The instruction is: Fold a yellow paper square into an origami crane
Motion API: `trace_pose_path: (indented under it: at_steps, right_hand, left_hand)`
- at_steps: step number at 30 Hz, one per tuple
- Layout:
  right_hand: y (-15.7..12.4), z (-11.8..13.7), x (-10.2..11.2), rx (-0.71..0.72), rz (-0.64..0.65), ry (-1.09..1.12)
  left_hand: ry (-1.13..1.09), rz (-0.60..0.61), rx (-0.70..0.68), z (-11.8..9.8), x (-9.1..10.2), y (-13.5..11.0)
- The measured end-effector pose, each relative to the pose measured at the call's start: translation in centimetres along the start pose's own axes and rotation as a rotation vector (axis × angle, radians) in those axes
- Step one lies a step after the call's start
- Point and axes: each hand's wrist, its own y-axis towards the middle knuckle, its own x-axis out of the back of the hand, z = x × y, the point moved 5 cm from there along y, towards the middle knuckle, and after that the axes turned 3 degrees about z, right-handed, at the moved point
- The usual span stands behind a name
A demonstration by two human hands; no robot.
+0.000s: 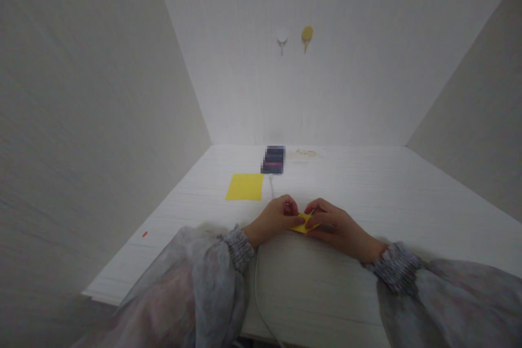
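Observation:
Between my two hands is a small piece of folded yellow paper [303, 225], low over the white desk. My left hand [281, 214] pinches its left side, with the thumb lying along the top. From the right, my right hand [336, 224] grips the other side between thumb and fingers. Parts of the paper are hidden under the fingertips, so its full shape does not show. A flat square sheet of yellow paper [245, 187] lies on the desk beyond my left hand.
A phone-like dark device [273, 160], pixelated, lies near the back wall. Its white cable [256, 277] passes under my left arm to the desk's front edge. Panels enclose the white desk [367, 185]. A white hook [282, 38] and a yellow hook [307, 35] are on the back wall.

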Motion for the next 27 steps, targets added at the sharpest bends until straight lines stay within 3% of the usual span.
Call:
trace_pose_path:
  at_steps: [4, 10, 14, 21, 27]
  right_hand:
    - [0.5, 0.0, -0.1, -0.009, 0.01, 0.004]
    - [1.0, -0.4, -0.3, -0.05, 0.039, -0.006]
    - [1.0, -0.7, -0.3, -0.079, 0.043, -0.052]
    - [0.9, -0.7, 0.0, -0.097, -0.01, -0.183]
    - [0.9, -0.6, -0.3, -0.067, 0.045, -0.134]
  left_hand:
    - [0.123, 0.039, -0.031, -0.6, -0.2, -0.3]
    - [0.593, 0.011, -0.232, -3.2, -0.1, -1.2]
    - [0.792, 0.018, -0.304, -3.8, 0.0, -1.3]
    - [0.786, 0.157, -0.28, -3.8, -0.4, -1.5]
    - [0.818, 0.15, -0.258, -3.9, -0.4, -1.7]
